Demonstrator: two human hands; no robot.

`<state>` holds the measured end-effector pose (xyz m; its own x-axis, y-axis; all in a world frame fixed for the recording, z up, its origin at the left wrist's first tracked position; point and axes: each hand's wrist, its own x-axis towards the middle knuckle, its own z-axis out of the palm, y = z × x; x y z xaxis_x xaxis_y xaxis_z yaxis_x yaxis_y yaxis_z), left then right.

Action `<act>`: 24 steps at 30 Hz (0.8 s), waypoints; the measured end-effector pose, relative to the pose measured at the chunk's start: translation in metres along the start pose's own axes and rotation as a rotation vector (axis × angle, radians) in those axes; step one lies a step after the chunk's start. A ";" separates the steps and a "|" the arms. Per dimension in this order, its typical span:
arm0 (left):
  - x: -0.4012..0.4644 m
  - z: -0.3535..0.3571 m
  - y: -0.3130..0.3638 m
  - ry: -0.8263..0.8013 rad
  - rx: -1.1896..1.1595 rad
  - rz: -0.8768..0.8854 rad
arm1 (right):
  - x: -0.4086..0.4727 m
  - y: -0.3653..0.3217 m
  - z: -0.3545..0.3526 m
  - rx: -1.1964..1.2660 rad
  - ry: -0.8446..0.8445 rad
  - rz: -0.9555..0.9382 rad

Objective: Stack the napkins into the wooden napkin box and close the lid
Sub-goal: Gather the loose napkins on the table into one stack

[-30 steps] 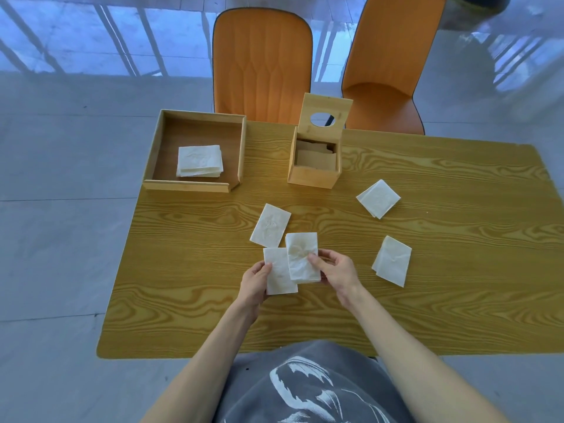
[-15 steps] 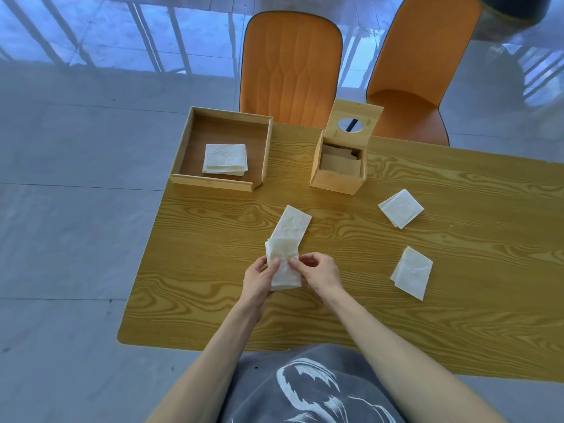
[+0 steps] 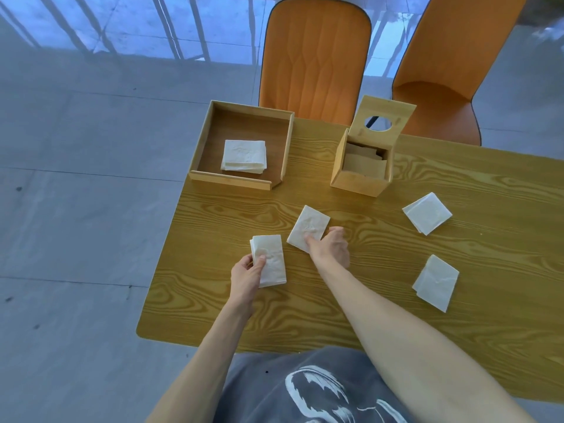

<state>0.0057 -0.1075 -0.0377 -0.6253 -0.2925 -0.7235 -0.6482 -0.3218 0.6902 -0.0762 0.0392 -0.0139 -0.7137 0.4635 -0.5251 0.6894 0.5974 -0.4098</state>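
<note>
My left hand (image 3: pixel 246 277) holds a small stack of white napkins (image 3: pixel 270 259) just above the table. Right of it, my right hand (image 3: pixel 331 247) rests its fingers on the near edge of a single napkin (image 3: pixel 309 227) that lies on the table. Whether it grips that napkin, I cannot tell. The wooden napkin box (image 3: pixel 363 166) stands farther back, its lid (image 3: pixel 383 120) with a round hole tilted up and open. Brownish sheets show inside it. Two more napkins lie to the right, one farther back (image 3: pixel 427 216) and one nearer (image 3: pixel 436 282).
A shallow wooden tray (image 3: pixel 201 151) at the table's back left corner holds a pile of napkins (image 3: pixel 244 155). Two orange chairs, one on the left (image 3: pixel 314 56) and one on the right (image 3: pixel 451 65), stand behind the table (image 3: pixel 396 315). The table's left edge drops to a grey tiled floor.
My right hand let go of the stack and moved up right onto the loose napkin. My left hand keeps the stack alone. The camera view shifted left.
</note>
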 end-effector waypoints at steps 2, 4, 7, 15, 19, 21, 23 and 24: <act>0.001 0.001 0.001 0.000 -0.005 -0.001 | 0.000 0.002 0.002 -0.030 0.005 -0.020; 0.001 0.003 0.002 -0.003 -0.003 0.001 | 0.000 0.004 0.002 -0.043 -0.009 -0.024; 0.003 0.007 0.003 -0.008 0.018 0.002 | 0.002 0.008 0.000 -0.023 -0.024 -0.036; 0.001 0.029 0.003 -0.079 0.090 -0.005 | 0.013 0.043 -0.029 0.520 -0.071 -0.003; -0.003 0.054 0.003 -0.149 0.050 -0.059 | 0.017 0.074 -0.054 0.831 -0.201 0.107; -0.006 0.068 0.001 -0.179 0.041 -0.093 | 0.017 0.089 -0.063 0.928 -0.222 0.129; -0.008 0.080 -0.003 -0.215 0.037 -0.123 | 0.016 0.102 -0.070 1.012 -0.239 0.127; -0.009 0.086 -0.004 -0.233 0.040 -0.135 | 0.015 0.106 -0.073 1.035 -0.248 0.127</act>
<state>-0.0230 -0.0259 -0.0332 -0.6120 -0.0330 -0.7902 -0.7463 -0.3066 0.5908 -0.0227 0.1575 -0.0113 -0.6649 0.2676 -0.6973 0.6096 -0.3451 -0.7137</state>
